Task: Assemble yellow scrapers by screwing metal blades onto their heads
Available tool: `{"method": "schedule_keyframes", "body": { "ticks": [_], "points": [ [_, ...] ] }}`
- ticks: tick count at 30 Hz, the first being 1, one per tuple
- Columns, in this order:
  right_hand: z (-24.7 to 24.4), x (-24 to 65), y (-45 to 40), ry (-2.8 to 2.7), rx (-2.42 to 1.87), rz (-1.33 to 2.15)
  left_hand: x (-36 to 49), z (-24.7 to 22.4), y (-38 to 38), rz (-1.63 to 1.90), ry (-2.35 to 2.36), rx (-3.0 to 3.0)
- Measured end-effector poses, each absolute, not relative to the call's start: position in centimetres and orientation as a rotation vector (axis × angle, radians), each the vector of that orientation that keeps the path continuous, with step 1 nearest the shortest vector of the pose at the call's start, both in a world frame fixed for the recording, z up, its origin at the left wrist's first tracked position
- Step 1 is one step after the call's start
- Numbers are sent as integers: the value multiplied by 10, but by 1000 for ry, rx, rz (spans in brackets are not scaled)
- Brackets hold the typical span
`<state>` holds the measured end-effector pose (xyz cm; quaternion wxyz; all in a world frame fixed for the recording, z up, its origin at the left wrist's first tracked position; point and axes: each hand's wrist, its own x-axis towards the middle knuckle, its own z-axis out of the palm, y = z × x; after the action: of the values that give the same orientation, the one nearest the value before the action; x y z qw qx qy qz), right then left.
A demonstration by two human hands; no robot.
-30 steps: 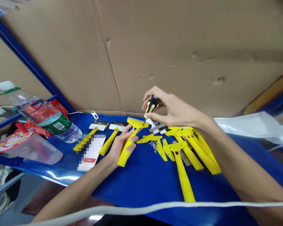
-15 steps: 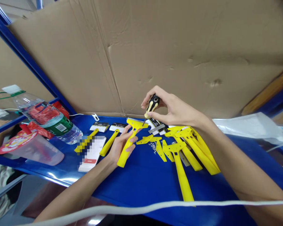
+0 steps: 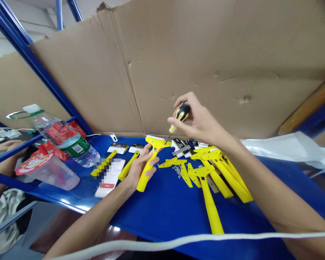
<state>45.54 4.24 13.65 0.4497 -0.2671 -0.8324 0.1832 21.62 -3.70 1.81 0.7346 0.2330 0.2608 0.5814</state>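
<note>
My left hand (image 3: 141, 166) is closed around the handle of a yellow scraper (image 3: 144, 179), whose wide head points up. In my right hand (image 3: 196, 119) is a black and cream screwdriver (image 3: 182, 112), its tip at the right side of the scraper head. Right of the held scraper lie loose yellow plates (image 3: 185, 175), small screws (image 3: 178, 171) and a metal blade (image 3: 182, 150) on black and white packets. Several more yellow scrapers (image 3: 211, 202) rest farther right, under and beside my right forearm.
The blue table (image 3: 162, 213) also bears a phone (image 3: 112, 177), yellow handles (image 3: 128, 166), a water bottle (image 3: 67, 137), a plastic cup (image 3: 54, 173) and a clear bag (image 3: 281, 146). Cardboard (image 3: 178, 54) stands behind. A white cable (image 3: 206, 237) crosses in front. Another person's arm shows far left.
The view has shifted, so the items at left appear farther right. My right hand and the screwdriver handle have risen slightly and tilted more to the right. Both holds are the same.
</note>
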Motion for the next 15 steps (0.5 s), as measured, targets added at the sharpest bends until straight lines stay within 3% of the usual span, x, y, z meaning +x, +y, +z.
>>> {"method": "schedule_keyframes", "body": {
  "ticks": [7, 15],
  "points": [
    [141, 473, 61, -1742, -731, 609, 193, 32, -40, 1399, 460, 707],
    [81, 472, 108, -2441, -1341, 339, 182, 34, -37, 1479, 491, 727]
  ]
}}
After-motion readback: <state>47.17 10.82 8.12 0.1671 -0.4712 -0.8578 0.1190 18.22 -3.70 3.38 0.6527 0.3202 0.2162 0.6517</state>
